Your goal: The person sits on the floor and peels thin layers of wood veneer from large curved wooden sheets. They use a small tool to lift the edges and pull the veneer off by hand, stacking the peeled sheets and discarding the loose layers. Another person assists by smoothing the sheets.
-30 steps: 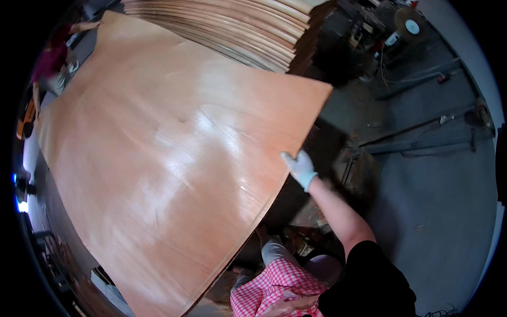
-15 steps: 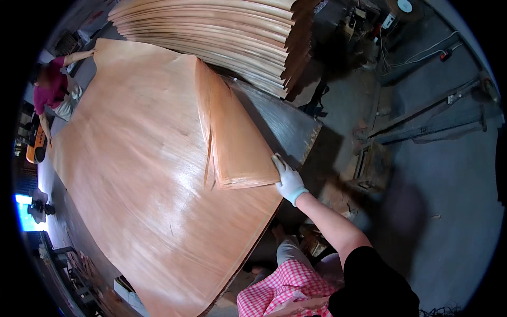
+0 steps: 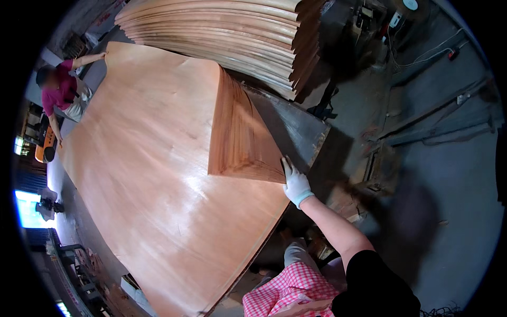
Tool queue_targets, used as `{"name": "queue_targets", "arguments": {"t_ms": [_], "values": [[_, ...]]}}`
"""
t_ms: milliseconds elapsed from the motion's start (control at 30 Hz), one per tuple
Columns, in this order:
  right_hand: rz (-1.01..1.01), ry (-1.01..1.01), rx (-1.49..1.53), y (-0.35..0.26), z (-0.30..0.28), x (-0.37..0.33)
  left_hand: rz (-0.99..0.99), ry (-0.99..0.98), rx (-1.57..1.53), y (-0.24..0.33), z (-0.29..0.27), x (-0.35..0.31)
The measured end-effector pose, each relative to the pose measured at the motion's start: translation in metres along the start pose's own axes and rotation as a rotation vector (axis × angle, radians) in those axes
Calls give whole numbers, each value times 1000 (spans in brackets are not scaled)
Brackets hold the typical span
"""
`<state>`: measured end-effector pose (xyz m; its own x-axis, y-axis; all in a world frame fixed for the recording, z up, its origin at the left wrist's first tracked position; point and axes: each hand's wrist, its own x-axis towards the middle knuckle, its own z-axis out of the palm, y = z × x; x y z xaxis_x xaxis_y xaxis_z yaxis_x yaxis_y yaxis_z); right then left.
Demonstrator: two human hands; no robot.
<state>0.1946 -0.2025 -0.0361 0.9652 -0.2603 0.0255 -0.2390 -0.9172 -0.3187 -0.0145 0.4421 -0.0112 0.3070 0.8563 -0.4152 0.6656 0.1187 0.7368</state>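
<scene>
One black sleeve (image 3: 372,288) sits closest, at the bottom right, next to a pink and white checked apron (image 3: 290,290). Out of the sleeve comes a bare right arm (image 3: 338,224). It reaches up and to the left, away from the body, and it looks almost straight. At its end is the right hand (image 3: 297,185), in a white glove (image 3: 299,190) with a pale blue-green cuff. The back of the hand faces up. Its fingers point forward and touch the edge of a big brown sheet (image 3: 153,169), right by a fold. I cannot tell if they pinch it or just press on it. The left hand is out of sight, so I cannot tell what it does.

The big brown sheet lies in the middle, over most of a grey tabletop (image 3: 290,117). On the right, part of it is folded into a dark, stripy flap (image 3: 243,142), and some tabletop shows past it.

Farther off, many wavy brown layers make a stack (image 3: 222,39). At the far left, a co-worker (image 3: 62,92) in a dark pink shirt stretches both arms to the sheet. An orange machine (image 3: 48,148) stands close by. The dark marks on its side are too small to read.
</scene>
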Motion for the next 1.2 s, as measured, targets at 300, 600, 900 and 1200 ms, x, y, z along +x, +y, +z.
{"name": "queue_targets", "arguments": {"t_ms": [300, 600, 900, 1200], "values": [[62, -112, 137, -17, -21, 1, 132, -1323, 66, 66, 297, -290], [130, -62, 404, -12, -18, 0, 143, -1164, -464, 140, 415, -427], [151, 5, 490, -6, -15, 4, 471, -1093, -350, 147, 435, -446], [172, 75, 589, -3, -17, 2, 335, -1054, -262, 154, 443, -444]]}}
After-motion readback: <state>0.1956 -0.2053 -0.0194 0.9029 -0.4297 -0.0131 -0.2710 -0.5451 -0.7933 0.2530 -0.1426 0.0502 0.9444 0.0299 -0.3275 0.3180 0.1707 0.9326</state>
